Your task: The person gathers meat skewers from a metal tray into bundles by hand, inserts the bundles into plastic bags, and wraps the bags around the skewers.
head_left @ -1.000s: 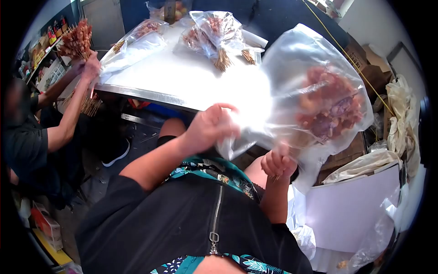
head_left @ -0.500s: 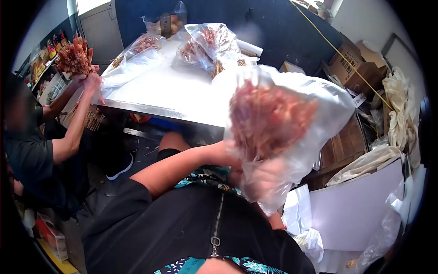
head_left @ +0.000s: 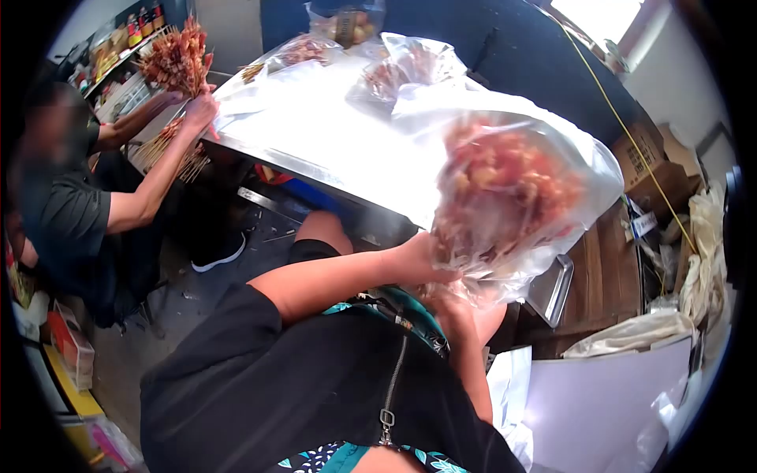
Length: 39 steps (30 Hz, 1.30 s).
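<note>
A clear plastic bag (head_left: 607, 169) filled with a bundle of reddish meat skewers (head_left: 516, 185) is held up in front of my body, fanned end upward. My left hand (head_left: 422, 258) closes around the left side of the bag's gathered lower part; its fingertips are partly hidden. Just below, my right hand (head_left: 461, 303) grips the bunched plastic at the bottom, around the stick ends. Motion and the plastic blur the fingers and sticks. Part of the bag rests over the front right of the white table (head_left: 315, 130).
Seated at left, a co-worker holds another skewer bundle (head_left: 177, 59) upright at the table corner. Bagged skewers (head_left: 414, 67) lie at the back of the table. A metal tray (head_left: 552, 292) stands at right beside a brown wooden surface (head_left: 603, 276); cardboard boxes (head_left: 658, 165) are behind.
The view has shifted, so most things appear farther right. My hands have drawn together at the bag's bottom, and the right hand is lower under the bundle. The co-worker still holds the other bundle.
</note>
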Available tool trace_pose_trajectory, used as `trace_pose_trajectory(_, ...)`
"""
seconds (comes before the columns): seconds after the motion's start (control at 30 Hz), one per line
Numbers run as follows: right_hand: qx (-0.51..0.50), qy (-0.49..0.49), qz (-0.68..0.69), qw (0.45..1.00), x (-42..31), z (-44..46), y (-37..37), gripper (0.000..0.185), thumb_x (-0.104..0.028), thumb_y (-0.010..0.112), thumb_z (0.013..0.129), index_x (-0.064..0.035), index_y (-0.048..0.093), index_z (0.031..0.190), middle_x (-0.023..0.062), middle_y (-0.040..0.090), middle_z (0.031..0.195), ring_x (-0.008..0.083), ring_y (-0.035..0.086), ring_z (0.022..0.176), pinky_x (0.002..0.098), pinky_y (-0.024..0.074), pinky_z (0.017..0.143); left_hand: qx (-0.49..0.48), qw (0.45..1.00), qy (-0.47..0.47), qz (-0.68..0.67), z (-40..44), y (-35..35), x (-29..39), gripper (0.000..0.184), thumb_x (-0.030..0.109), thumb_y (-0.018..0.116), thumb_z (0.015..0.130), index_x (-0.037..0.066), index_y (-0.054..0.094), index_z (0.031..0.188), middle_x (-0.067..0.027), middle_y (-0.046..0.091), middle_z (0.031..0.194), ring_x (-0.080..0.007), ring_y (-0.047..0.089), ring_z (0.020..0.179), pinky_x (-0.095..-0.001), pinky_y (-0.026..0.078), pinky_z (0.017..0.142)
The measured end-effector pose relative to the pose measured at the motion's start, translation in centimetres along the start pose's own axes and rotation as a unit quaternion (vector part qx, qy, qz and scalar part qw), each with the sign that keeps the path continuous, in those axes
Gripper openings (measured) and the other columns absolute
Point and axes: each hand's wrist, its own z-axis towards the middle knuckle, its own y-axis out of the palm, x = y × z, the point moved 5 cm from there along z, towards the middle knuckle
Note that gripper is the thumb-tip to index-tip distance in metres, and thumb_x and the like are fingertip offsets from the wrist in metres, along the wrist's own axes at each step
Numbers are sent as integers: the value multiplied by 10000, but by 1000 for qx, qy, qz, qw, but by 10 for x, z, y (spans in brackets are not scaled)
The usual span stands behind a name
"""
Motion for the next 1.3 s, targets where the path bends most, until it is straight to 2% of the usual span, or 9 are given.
trace_pose_trajectory(0.03,128,-55,184,973,-4,-7,-20,366,-142,625,769,14,574,1096,107,593,1039,173,549,983,277,439,814,15,996,63,65,3,-6,6,474,156,709,743,6,537,1158,-103,578,1111,-190,525,1048,-338,432,900)
trace_pose_trajectory(0.07,29,-157,-262,952,-30,-9,-61,614,-137,605,819,-28,324,1355,134,473,1246,233,507,1102,377,429,942,36,996,66,45,2,-8,9,429,168,702,756,1,549,1121,-108,610,1033,-178,571,952,-320,467,823)
trace_pose_trajectory(0.1,125,-208,120,963,-30,1,-62,695,-119,642,792,-28,278,1377,133,448,1279,234,492,1126,389,407,988,40,996,61,48,1,-8,20,429,168,702,756,1,549,1121,-108,610,1033,-178,571,952,-320,467,823)
trace_pose_trajectory(0.17,182,-332,84,922,-62,-5,-85,748,-101,650,803,-73,200,1400,121,411,1297,256,470,1150,407,399,996,63,997,0,-36,-4,-6,41,257,185,678,784,-8,625,945,-98,637,742,-151,616,659,-310,498,644)
trace_pose_trajectory(0.5,222,-386,-15,895,-117,-22,-96,386,-226,549,821,82,570,1052,181,576,1051,281,538,1019,410,384,980,128,988,-83,-35,-10,-24,56,306,151,684,782,-13,555,1006,-61,614,775,-127,594,683,-284,485,639)
trace_pose_trajectory(0.8,-263,-228,-142,927,-172,-23,63,204,-37,577,767,32,595,958,88,566,662,182,553,629,294,438,608,255,947,-95,169,4,-76,49,454,82,639,680,-22,471,1089,-180,595,907,-264,613,820,-349,491,711)
trace_pose_trajectory(1.03,-256,-436,-659,557,-235,43,160,125,-109,620,768,5,586,807,92,562,615,164,565,601,292,427,552,222,727,144,634,25,-111,129,219,186,528,801,114,543,1008,-88,605,908,-235,615,893,-380,469,789)
trace_pose_trajectory(1.17,-126,-175,-526,823,-330,74,129,106,-126,650,808,-38,593,794,-27,464,590,40,387,471,208,327,418,64,498,365,784,33,-106,197,141,214,592,677,143,596,798,0,609,908,-172,576,843,-328,435,804)
trace_pose_trajectory(1.3,-136,-107,-299,938,-305,95,75,86,-131,634,836,-59,595,808,-32,503,637,52,434,506,189,347,450,135,710,458,518,40,-130,168,246,220,615,721,105,597,938,-58,607,917,-253,596,895,-378,459,810)
